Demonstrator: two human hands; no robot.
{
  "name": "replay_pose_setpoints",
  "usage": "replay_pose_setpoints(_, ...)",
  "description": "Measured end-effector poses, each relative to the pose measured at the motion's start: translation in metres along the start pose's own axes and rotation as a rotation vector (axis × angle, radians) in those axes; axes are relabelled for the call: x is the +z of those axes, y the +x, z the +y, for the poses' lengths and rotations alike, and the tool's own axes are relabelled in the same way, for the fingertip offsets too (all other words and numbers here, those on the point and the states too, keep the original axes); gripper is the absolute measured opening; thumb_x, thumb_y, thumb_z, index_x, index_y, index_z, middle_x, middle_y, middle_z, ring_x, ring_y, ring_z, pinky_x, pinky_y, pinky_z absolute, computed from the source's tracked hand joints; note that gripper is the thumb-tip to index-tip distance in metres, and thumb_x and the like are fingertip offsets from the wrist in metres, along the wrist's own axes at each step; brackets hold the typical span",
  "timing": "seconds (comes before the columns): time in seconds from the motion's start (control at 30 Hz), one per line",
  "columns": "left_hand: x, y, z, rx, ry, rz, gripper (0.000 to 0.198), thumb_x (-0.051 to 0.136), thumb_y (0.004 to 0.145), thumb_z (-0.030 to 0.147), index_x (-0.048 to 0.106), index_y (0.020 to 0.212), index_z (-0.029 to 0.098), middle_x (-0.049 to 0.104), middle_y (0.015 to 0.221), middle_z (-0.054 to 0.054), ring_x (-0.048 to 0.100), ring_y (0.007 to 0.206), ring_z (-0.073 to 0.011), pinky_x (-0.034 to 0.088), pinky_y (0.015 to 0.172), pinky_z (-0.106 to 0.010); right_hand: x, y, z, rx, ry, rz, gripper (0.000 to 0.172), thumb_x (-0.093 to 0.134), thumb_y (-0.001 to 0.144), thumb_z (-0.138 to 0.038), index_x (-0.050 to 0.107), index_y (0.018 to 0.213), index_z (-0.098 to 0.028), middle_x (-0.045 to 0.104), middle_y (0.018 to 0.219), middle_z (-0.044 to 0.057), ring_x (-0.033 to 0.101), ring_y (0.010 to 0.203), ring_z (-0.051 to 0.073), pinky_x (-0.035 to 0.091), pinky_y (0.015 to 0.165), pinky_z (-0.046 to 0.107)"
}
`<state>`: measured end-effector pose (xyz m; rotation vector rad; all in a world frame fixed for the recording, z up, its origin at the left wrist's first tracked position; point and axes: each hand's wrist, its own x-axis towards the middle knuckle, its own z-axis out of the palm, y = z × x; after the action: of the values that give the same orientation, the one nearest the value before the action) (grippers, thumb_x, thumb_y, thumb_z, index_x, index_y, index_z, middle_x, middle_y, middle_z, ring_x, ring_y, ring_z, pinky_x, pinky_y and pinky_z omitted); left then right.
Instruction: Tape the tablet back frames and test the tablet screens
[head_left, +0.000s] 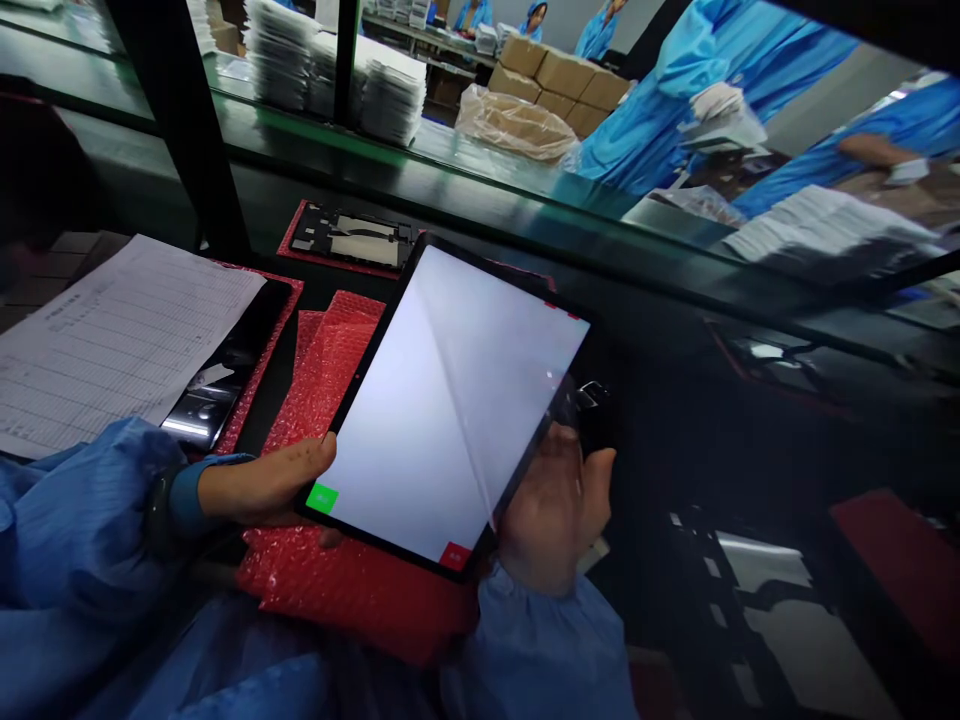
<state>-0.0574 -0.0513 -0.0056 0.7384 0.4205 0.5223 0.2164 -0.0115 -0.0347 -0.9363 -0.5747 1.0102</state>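
Observation:
Both my hands hold a black-framed tablet (442, 400) tilted up above the table. Its screen is lit pale grey, with a green button (322, 498) and a red button (455, 556) in the near corners. My left hand (266, 483) grips the tablet's lower left edge, its thumb on the bezel. My right hand (555, 510) supports the right edge from behind, seen blurred through the glass. Under the tablet lies a sheet of red bubble wrap (352, 590).
A printed form (120, 340) lies on a dark glossy device on a red mat (262, 370) at left. A black fixture (352, 235) sits beyond the tablet. Behind a glass-topped divider stand white stacks (281, 55), cardboard cartons (559, 85) and blue-gowned co-workers (712, 110).

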Motion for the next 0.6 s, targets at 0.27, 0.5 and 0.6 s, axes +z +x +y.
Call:
replay_pose_setpoints(0.27,0.001,-0.001,0.003,-0.087,-0.070,0.075,0.074,0.033,0.077,0.078,0.069,0.084,0.014,0.061,0.065,-0.004,0.048,0.053,-0.0134,0.038,0.059,-0.030,0.019,-0.005,-0.013,0.089,0.195,0.137,0.041,0.063,0.075,-0.059,0.057,0.079,-0.018,0.065,0.076,-0.002,0.065,0.075,0.009,0.055,0.071,0.020)
replay_pose_setpoints(0.5,0.005,0.002,-0.004,-0.045,-0.074,0.200,0.050,0.059,0.076,0.062,0.064,0.075,0.012,0.059,0.058,-0.002,0.048,0.045,-0.0112,0.034,0.047,-0.026,0.026,-0.010,-0.016,0.015,0.119,0.126,0.040,0.059,0.077,-0.060,0.059,0.080,-0.019,0.065,0.077,0.000,0.065,0.074,0.011,0.055,0.067,0.024)
replay_pose_setpoints(0.6,0.009,0.002,-0.003,-0.022,-0.041,0.202,0.041,0.066,0.076,0.053,0.064,0.075,0.012,0.059,0.058,-0.001,0.049,0.045,-0.0101,0.031,0.044,-0.024,0.032,-0.018,-0.021,-0.185,-0.006,0.083,0.040,0.048,0.085,-0.058,0.061,0.083,-0.020,0.065,0.083,0.001,0.064,0.080,0.013,0.054,0.067,0.027)
